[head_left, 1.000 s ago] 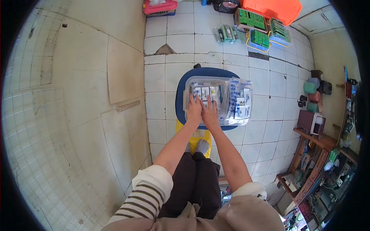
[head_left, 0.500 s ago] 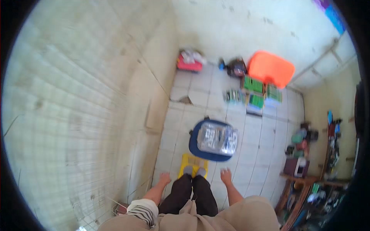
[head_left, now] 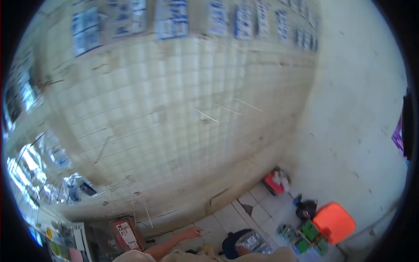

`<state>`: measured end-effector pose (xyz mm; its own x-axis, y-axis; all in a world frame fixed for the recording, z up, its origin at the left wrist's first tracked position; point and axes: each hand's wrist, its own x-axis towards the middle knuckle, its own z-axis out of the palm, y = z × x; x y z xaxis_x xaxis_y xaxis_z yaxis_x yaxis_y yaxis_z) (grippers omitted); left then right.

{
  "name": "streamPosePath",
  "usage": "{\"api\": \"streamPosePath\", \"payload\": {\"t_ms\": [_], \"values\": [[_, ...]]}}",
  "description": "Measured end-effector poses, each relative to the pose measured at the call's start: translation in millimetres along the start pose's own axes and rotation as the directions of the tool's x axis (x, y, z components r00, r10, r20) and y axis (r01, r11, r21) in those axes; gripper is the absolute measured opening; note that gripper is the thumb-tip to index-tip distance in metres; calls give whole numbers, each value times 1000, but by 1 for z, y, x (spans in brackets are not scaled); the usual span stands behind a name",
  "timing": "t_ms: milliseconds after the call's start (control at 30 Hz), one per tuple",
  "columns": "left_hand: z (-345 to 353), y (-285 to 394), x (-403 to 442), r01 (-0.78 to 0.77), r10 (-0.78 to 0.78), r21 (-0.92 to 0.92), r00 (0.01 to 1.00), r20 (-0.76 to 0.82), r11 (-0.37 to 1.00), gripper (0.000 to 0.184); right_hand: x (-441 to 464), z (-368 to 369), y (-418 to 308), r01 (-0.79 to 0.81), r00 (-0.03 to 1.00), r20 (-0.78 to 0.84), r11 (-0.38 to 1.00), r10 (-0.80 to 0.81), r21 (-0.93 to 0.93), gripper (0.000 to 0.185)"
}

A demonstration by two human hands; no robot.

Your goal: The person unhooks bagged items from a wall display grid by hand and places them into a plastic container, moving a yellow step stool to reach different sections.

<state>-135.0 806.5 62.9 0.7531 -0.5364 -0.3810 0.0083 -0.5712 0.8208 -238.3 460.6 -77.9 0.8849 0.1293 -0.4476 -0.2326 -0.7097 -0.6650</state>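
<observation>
My left hand [head_left: 192,232] reaches out low in the view, above the floor by the wall, with its fingers apart and nothing in them. To its right stands a dark blue stool [head_left: 230,241]. On the stool lies a clear plastic pack [head_left: 254,241] with silvery, printed contents. A small part of my right hand [head_left: 242,250] shows at the stool's near side, beside the pack. Its fingers are hidden or too blurred to make out, and my clothing covers the rest of that arm.
A wire grid [head_left: 174,96] covers the wall ahead, with blue-and-white packets [head_left: 173,19] hanging high and thin hooks sticking out. A red box [head_left: 126,233] stands lower left. At right are a red container [head_left: 274,182], a dark bag [head_left: 306,208], green boxes [head_left: 309,230] and an orange stool [head_left: 335,222].
My view has swung up and left from the floor to the grid wall. The blue stool now sits at the bottom edge. My right hand has become mostly hidden; my left stays empty.
</observation>
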Motion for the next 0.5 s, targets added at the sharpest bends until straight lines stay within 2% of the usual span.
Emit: {"api": "streamPosePath", "payload": {"t_ms": [33,67,100,133,167,200,233,267,333,367,400,433,467,500], "values": [[-20,58,-18,-145,145,-15,989,9,989,37,30,-23,-17,140,989,39,990,-141,29,33],[-42,119,-42,-285,285,-27,958,22,958,35,6,-91,-119,286,950,83,946,-300,151,29],[-62,169,-65,-311,315,-83,948,38,947,36,-20,-161,-226,402,884,123,869,-450,287,25],[-84,216,-91,-340,349,-138,935,55,930,37,-19,-201,-293,522,801,207,825,-561,215,25],[-105,265,-125,-403,408,-133,913,15,905,35,-43,-245,-355,597,726,178,737,-664,317,24],[-125,308,-162,-460,460,-122,887,-28,879,32,-52,-273,-405,656,679,156,689,-717,309,23],[-140,337,-193,-619,610,-20,779,-141,785,30,-85,-303,-462,795,573,103,582,-813,172,23],[-153,360,-220,-738,739,109,635,-225,666,28,-108,-328,-512,917,386,76,391,-920,81,25],[-173,402,-263,-767,844,412,306,-440,493,22,-137,-359,-586,957,237,-15,231,-971,174,25],[-185,423,-278,-741,864,554,71,-499,381,18,-153,-366,-624,967,89,-59,72,-994,245,27],[-203,441,-289,-711,864,654,-133,-486,259,17,-164,-372,-660,971,-66,-67,-80,-996,227,29],[-215,465,-295,-741,748,652,-340,-570,159,17,-176,-376,-695,966,-195,-61,-203,-979,159,31],[-249,479,-310,-658,788,746,-402,-467,106,19,-180,-377,-729,962,-265,-78,-270,-961,50,30],[-277,499,-317,-611,741,783,-473,-476,112,20,-187,-372,-763,938,-345,-154,-344,-926,-31,30]]}}
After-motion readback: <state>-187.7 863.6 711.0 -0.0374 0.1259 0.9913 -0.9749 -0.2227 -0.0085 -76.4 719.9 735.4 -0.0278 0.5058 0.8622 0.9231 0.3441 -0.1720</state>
